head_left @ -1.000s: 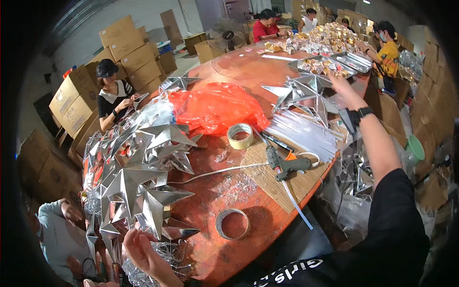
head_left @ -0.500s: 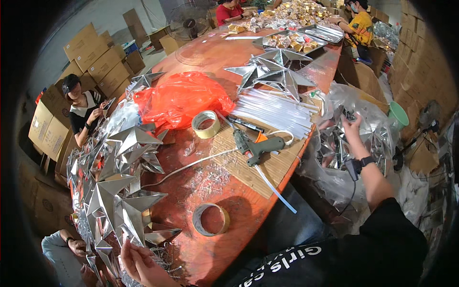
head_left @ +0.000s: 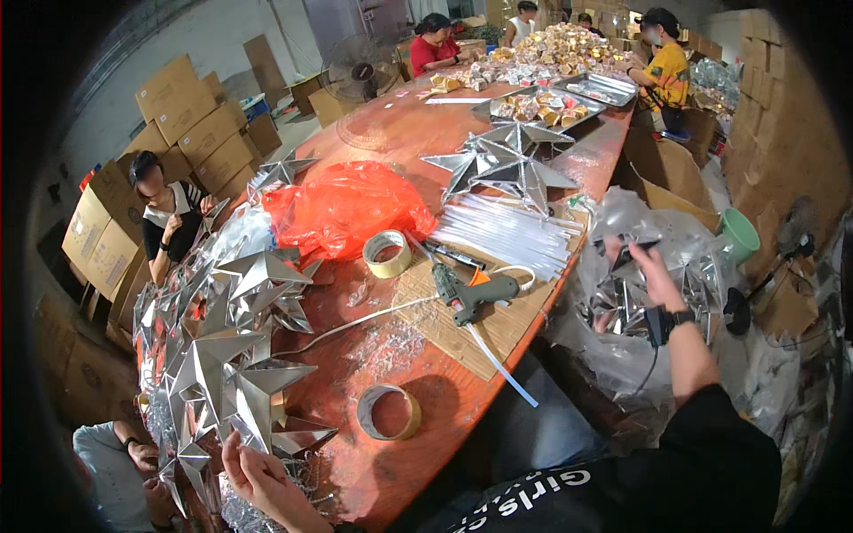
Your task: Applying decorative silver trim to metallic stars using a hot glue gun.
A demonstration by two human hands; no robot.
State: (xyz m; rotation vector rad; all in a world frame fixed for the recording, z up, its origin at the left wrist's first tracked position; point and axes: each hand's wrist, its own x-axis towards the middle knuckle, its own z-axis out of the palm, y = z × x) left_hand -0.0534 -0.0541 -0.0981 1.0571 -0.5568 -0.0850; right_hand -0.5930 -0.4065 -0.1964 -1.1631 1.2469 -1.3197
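My right hand point(head_left: 656, 277) is low over a clear plastic bag point(head_left: 613, 351) beside the table. Its fingers are closed on a dark, shiny piece of a silver star point(head_left: 636, 252), partly hidden. More silver stars point(head_left: 702, 289) lie in the bag. At the lower left, my left hand point(head_left: 265, 480) has loosely bent, parted fingers and holds nothing visible. It is close to a heap of silver foil stars point(head_left: 213, 360) along the table's left edge. A green glue gun point(head_left: 475, 295) with a clear glue stick rests on a cardboard sheet point(head_left: 426, 306).
Tape rolls point(head_left: 388, 411) stand on the red table point(head_left: 342, 306). Beyond lie a red plastic bag point(head_left: 355, 206), clear sticks point(head_left: 506, 233), larger silver stars point(head_left: 515, 160) and trays point(head_left: 542, 108). A person point(head_left: 164, 209) sits left; others work farther back. Cardboard boxes point(head_left: 191, 120) are stacked behind.
My right hand has dropped lower over the bag with the dark shiny piece. My left hand has shifted only slightly. The whole view has tilted a little.
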